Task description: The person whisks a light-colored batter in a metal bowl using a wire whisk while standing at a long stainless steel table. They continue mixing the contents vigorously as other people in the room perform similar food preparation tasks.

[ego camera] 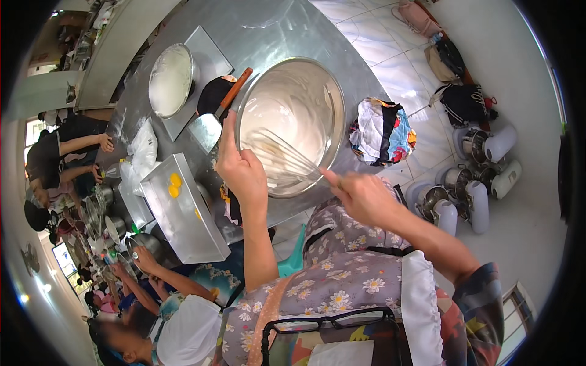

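A large stainless steel mixing bowl (338,105) stands tilted on the metal table, with a pale, creamy white mixture (279,119) inside. My left hand (241,167) grips the bowl's near left rim, thumb and fingers around the edge. In my right hand (366,196) is the handle of a balloon whisk (286,153), its wires down in the mixture. The right hand looks blurred. Just beyond my left hand lies a bench scraper or broad spatula with a wooden handle (236,87) and a metal blade (204,131).
A bowl of white powder (170,82) rests on a metal sheet (206,48). Egg yolks (174,185) lie on a metal tray (187,224) beside a plastic bag of white powder (144,142). Bundled cloth (380,132) sits right of my bowl. Stand mixers (478,206) line the floor; other people work at left.
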Available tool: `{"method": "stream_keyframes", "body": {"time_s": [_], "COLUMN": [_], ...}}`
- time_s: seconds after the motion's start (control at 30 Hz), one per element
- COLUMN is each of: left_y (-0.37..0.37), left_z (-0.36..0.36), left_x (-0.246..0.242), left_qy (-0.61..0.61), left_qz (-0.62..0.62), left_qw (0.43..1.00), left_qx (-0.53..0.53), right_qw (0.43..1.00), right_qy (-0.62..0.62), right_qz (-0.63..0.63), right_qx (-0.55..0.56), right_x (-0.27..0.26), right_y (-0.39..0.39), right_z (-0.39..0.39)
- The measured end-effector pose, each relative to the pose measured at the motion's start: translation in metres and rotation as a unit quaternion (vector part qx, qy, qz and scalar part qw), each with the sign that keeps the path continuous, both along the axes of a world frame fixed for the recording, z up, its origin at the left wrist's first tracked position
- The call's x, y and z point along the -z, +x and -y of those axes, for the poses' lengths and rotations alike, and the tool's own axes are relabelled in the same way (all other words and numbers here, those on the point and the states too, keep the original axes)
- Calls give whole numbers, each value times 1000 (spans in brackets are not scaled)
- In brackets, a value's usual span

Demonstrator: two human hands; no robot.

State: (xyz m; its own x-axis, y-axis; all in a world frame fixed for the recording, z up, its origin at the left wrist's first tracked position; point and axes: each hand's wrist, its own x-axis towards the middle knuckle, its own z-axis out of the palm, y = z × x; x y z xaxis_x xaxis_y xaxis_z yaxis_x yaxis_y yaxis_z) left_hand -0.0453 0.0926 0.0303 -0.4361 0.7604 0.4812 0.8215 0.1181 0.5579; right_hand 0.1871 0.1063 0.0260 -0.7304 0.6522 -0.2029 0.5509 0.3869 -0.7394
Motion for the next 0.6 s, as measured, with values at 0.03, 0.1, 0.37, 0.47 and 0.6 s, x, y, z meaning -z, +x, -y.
{"method": "stream_keyframes", "body": {"time_s": [0.03,0.1,0.37,0.47,0.6], "left_y": [0,1,-4,-5,-13], "left_z": [0,0,-1,0,7], "left_x": [-1,-3,3,-7,-1], "left_qy": [-1,-2,-9,-36,-26], "left_qz": [6,20,-5,61,47], "left_qw": [1000,1000,1000,997,998], "left_qx": [-5,-12,-13,-38,-36], "right_qw": [1000,996,999,997,994], "right_qy": [18,54,-14,22,-26], "right_qz": [10,29,-24,-4,72], "right_qx": [20,62,46,77,72], "right_x": [5,23,16,26,47], "right_y": [-3,-11,0,-16,17], "right_z": [-11,-39,13,-26,-15]}}
